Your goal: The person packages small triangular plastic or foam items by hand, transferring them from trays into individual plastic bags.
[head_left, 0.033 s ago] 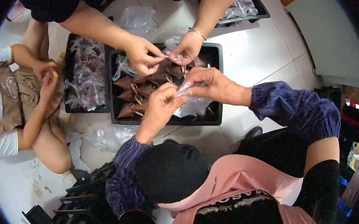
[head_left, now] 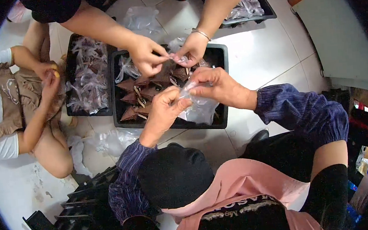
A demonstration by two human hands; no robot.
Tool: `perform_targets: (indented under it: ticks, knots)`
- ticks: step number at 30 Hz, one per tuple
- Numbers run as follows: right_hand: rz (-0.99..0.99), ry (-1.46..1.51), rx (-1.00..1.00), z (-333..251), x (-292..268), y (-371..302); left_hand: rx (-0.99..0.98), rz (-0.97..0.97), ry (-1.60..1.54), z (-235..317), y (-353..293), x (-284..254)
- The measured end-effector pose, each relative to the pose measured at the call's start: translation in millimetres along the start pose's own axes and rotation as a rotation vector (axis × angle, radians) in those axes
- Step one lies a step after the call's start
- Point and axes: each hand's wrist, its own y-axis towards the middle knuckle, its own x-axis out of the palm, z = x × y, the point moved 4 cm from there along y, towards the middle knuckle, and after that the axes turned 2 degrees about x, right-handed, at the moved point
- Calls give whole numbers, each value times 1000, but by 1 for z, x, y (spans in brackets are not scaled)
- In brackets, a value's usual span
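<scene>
The left hand (head_left: 164, 110) pinches a clear plastic bag (head_left: 204, 109) between thumb and fingertips, and the right hand (head_left: 220, 86) grips the same bag a little higher, its thumb and forefinger closed on the film. The bag hangs between and below the two hands, over the near right part of the middle tray (head_left: 226, 72). What is inside it is too unclear to tell.

Under the hands, brown pointed pieces (head_left: 150, 92), with pale sticks (head_left: 139, 102) among them, lie in the left part of the middle tray. Over its far edge, a co-worker's two hands (head_left: 147, 57) (head_left: 190, 51) meet, fingertips pinched together on a bit of clear plastic; a bracelet (head_left: 202, 34) circles one wrist.

Just left of the middle tray, a second black tray (head_left: 103, 113) holds filled clear bags (head_left: 88, 90). Beyond its far right corner stands a third tray (head_left: 267, 13) with more bags (head_left: 246, 4). Loose clear plastic (head_left: 112, 141) lies near its near left corner, and another piece (head_left: 142, 21) beyond its far edge. Farther left of it sits another person (head_left: 8, 103), fingers close together, with something yellow showing there. Well to its right is a white cabinet (head_left: 337, 29).
</scene>
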Motion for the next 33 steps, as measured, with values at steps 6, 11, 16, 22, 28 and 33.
perform_targets:
  ticks: [6, 11, 16, 22, 28, 33]
  knots:
    - [94, 403, 381, 14, -21, -11, -218, -107, 98, -32, -28, -10]
    - [-46, 601, 449, 11, -5, -15, -223, 101, 647, -35, -40, -37]
    - [-135, 604, 444, 0, -1, -14, -168, 137, -92, 5, -30, -57]
    - [-143, 681, 444, 0, 12, -15, -39, -24, 61, 10, -5, 0]
    - [-70, 802, 504, 8, 2, -18, -102, 68, -7, 9, -11, -9]
    - [-88, 712, 452, 1, 8, -16, -129, 61, -3, 17, -16, -2]
